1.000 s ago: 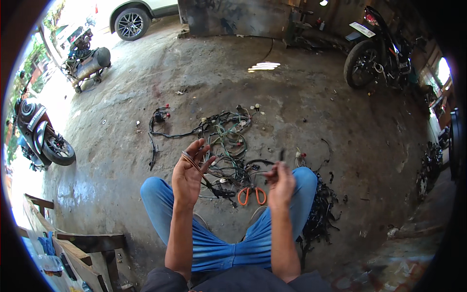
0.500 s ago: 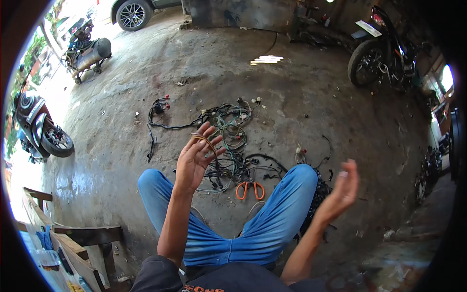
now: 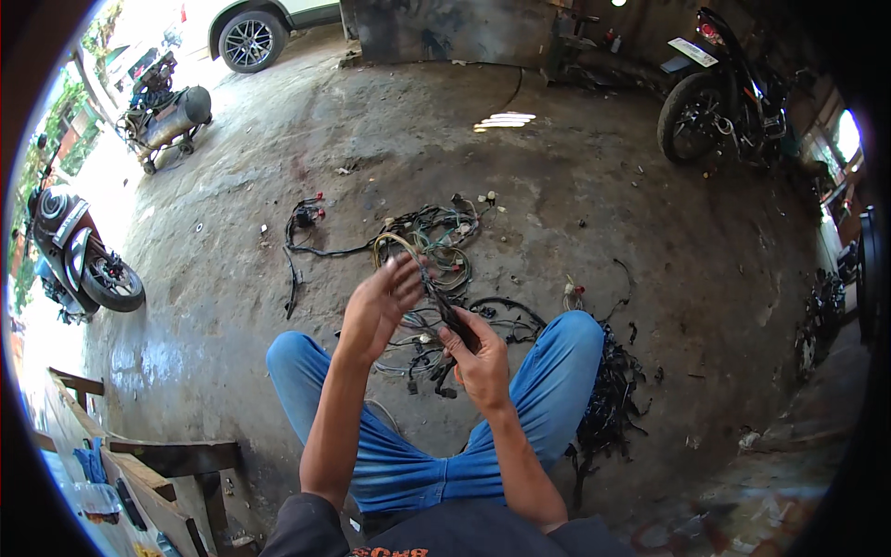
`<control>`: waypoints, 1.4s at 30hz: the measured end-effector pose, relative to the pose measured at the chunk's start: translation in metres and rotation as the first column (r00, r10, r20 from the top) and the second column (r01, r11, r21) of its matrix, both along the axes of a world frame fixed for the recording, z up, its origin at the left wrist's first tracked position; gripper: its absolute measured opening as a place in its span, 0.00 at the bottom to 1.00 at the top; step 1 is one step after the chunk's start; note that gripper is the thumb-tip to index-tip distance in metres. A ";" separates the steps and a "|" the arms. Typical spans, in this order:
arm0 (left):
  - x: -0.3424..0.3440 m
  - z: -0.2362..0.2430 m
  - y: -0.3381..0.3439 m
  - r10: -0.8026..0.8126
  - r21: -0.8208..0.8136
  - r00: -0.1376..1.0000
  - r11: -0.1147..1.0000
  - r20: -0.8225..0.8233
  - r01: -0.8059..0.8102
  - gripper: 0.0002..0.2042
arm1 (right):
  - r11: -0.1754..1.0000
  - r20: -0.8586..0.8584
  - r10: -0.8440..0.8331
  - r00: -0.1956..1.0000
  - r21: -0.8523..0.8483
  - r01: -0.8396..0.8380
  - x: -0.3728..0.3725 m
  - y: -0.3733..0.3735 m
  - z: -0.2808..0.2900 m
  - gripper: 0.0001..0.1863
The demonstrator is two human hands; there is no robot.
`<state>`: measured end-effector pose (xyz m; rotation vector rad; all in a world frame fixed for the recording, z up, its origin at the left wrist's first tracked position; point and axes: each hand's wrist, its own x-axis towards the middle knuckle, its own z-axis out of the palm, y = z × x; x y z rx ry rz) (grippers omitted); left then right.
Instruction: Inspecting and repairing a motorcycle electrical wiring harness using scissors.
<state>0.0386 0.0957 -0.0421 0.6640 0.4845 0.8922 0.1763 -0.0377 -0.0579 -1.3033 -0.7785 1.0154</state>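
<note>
My left hand is raised with fingers apart and slightly blurred, beside an arched loop of pale yellow wires. My right hand is closed on a dark taped wire bundle, which runs up to that loop. Beneath both hands lies a tangled harness of black, green and grey wires with white and red connectors. Orange-handled scissors are mostly hidden behind my right hand.
Black scraps lie beside my right knee. A wooden frame stands at lower left. A scooter and wheeled compressor stand left; a motorcycle is at back right, a car at the back.
My right hand swung out to the right, then came back to grip the bundle. The wire loop that hung on my left fingers now arches above them.
</note>
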 end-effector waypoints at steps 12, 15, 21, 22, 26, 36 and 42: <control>0.000 0.021 -0.038 0.027 0.187 0.985 0.982 -0.168 0.005 0.19 | 0.996 -0.121 0.037 0.992 0.087 -0.027 0.003 -0.021 0.022 0.19; -0.003 0.019 -0.039 0.051 0.253 0.975 0.967 -0.214 0.005 0.18 | 0.996 -0.207 0.070 0.976 0.063 -0.058 0.002 -0.023 0.022 0.18; -0.007 0.022 -0.039 0.042 0.279 0.943 0.959 -0.330 0.055 0.18 | 0.992 -0.423 0.101 0.901 0.114 -0.058 0.001 -0.028 0.014 0.16; -0.007 0.025 -0.039 0.040 0.278 0.943 0.959 -0.330 0.056 0.18 | 0.992 -0.496 0.116 0.861 0.106 -0.073 0.001 -0.029 0.021 0.15; -0.005 0.026 -0.042 0.082 0.310 0.948 0.951 -0.308 0.018 0.17 | 0.985 -0.716 0.162 0.679 0.073 -0.158 0.001 -0.029 0.023 0.18; 0.033 -0.037 -0.055 0.610 0.575 0.789 0.672 -0.072 -0.467 0.15 | 0.908 -0.840 0.272 0.470 0.062 -0.415 -0.011 -0.027 0.039 0.17; 0.045 -0.033 -0.055 0.742 0.557 0.670 0.544 0.029 -0.627 0.14 | 0.937 -0.322 0.297 0.899 -0.085 -0.339 -0.012 -0.036 0.057 0.17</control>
